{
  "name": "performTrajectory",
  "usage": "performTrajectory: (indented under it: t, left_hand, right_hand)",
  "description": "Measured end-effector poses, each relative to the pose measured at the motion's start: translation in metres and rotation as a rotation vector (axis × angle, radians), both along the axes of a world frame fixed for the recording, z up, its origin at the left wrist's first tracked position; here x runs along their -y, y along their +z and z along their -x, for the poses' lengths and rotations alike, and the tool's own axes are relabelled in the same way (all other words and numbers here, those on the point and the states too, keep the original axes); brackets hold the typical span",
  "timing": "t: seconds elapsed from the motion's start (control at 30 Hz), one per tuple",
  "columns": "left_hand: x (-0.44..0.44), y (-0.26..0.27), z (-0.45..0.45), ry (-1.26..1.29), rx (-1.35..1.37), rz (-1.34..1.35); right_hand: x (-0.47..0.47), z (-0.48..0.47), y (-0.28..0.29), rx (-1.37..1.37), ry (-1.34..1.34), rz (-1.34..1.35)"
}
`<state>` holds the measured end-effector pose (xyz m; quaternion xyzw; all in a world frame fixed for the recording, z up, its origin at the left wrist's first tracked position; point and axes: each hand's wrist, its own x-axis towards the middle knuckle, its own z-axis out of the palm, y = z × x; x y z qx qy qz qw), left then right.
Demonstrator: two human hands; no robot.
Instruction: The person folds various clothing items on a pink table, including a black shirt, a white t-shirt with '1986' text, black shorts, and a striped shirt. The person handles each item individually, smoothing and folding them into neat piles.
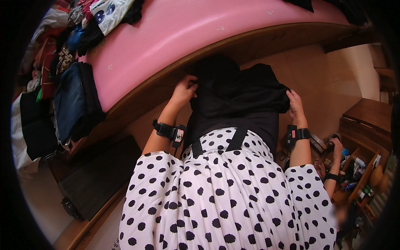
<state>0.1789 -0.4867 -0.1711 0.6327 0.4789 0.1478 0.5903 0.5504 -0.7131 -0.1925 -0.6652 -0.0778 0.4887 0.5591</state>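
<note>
A black cloth garment (240,90) lies bunched over my lap, below the rim of a pink-topped table. My left hand (187,89) pinches its left edge with curled fingers. At the right, my right hand (293,101) grips the opposite edge between thumb and fingers. The cloth spans the space between both hands, and its far part lies in shadow under the table edge. A black strap with a small device is on each of my wrists.
Folded dark trousers (73,100) and piled clothes (72,34) lie at the left on and beside the pink tabletop (175,40). A dark case (97,178) stands at lower left. Another person's hand (337,150) is at the right, near an open wooden drawer (359,175) of small items.
</note>
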Motion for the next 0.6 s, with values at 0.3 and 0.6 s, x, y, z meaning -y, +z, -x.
performTrajectory:
  t: [0.3,0.6]
  left_hand:
    - [0.017,0.030,0.020,-0.062,-0.136,-0.473]
    - [0.038,0.050,-0.008,-0.193,0.047,-0.536]
  right_hand:
    - [0.020,-0.006,-0.011,-0.013,0.088,0.051]
    - [0.005,-0.008,0.000,0.134,0.209,-0.073]
